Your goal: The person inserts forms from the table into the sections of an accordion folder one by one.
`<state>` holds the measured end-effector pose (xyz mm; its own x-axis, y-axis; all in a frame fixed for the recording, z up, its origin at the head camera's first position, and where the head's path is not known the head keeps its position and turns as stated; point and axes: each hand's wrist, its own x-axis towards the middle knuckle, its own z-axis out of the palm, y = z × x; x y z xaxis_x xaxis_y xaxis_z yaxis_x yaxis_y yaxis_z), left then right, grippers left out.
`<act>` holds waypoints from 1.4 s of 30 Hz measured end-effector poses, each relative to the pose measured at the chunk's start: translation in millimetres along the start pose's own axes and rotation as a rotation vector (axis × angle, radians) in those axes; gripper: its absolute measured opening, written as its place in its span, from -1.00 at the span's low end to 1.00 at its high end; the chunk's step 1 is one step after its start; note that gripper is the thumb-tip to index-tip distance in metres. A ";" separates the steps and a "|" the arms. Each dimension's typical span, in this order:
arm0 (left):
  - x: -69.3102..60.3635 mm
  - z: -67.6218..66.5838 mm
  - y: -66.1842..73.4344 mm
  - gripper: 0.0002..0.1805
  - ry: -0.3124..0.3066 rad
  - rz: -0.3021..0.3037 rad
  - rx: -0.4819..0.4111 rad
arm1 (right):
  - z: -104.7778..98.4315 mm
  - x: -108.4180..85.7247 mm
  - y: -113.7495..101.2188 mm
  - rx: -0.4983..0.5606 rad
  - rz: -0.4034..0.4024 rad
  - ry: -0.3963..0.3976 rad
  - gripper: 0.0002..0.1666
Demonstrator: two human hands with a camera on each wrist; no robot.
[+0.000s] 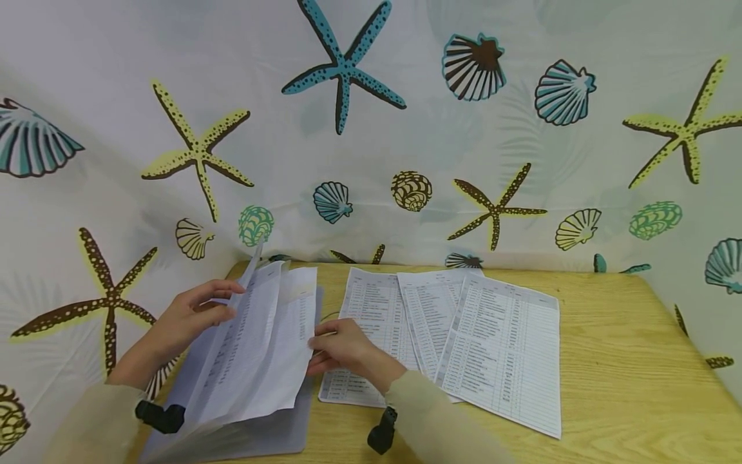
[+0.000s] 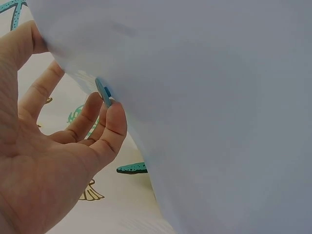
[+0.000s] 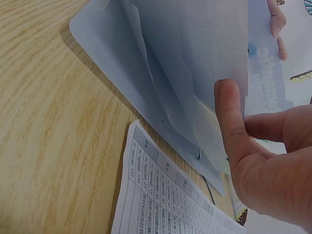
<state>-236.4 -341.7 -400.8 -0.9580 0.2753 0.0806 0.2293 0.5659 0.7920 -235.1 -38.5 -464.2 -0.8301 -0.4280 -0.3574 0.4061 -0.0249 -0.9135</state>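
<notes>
A translucent bluish document folder (image 1: 304,412) stands open at the left of the table, with printed sheets (image 1: 292,361) inside. My left hand (image 1: 194,312) holds up the folder's raised cover by its edge. In the left wrist view, the fingers of that hand (image 2: 73,131) are at a small blue button (image 2: 103,91) on the cover (image 2: 209,112). My right hand (image 1: 348,351) pinches the right edge of the sheets. The right wrist view shows the thumb (image 3: 228,112) against one face of the paper (image 3: 214,44), with other fingers on its far side.
Three printed list sheets lie overlapping right of the folder: a left one (image 1: 371,303), a middle one (image 1: 426,303) and a right one (image 1: 504,348). A thin dark cord (image 3: 208,187) runs near the folder's edge. Behind the wooden table (image 1: 614,361) hangs a shell-patterned cloth (image 1: 406,238).
</notes>
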 end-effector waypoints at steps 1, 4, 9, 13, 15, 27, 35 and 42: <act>-0.2 0.1 -0.1 -0.57 0.000 0.003 -0.001 | 0.8 0.4 0.1 -0.003 -0.001 -0.002 -0.52; -0.7 0.1 0.1 -0.57 0.001 0.011 -0.004 | 2.9 1.1 0.0 -0.012 0.001 -0.011 -0.50; -1.4 -0.1 2.2 -0.58 0.002 0.016 -0.007 | 6.0 0.4 -1.8 -0.030 0.012 -0.013 -0.52; -2.2 -0.3 3.4 -0.58 0.008 0.014 -0.004 | 8.3 -0.9 -4.1 -0.032 0.020 -0.012 -0.55; -2.5 -0.4 4.0 -0.58 0.010 0.012 -0.003 | 9.2 -0.9 -4.9 -0.036 0.022 -0.018 -0.56; -3.5 -0.4 6.7 -0.57 0.008 -0.011 -0.004 | 15.7 4.7 -3.1 -0.032 0.022 -0.045 -0.60; -3.3 0.1 4.6 -0.57 0.005 0.004 -0.021 | 21.1 8.1 2.2 -0.030 0.001 -0.065 -0.66; -2.4 0.6 2.9 -0.58 0.008 0.030 -0.031 | 24.5 8.2 2.8 -0.011 -0.016 -0.065 -0.64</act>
<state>-233.4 -340.3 -399.1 -0.9521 0.2857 0.1094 0.2527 0.5327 0.8077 -231.4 -64.2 -464.9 -0.8096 -0.4855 -0.3300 0.3886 -0.0219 -0.9211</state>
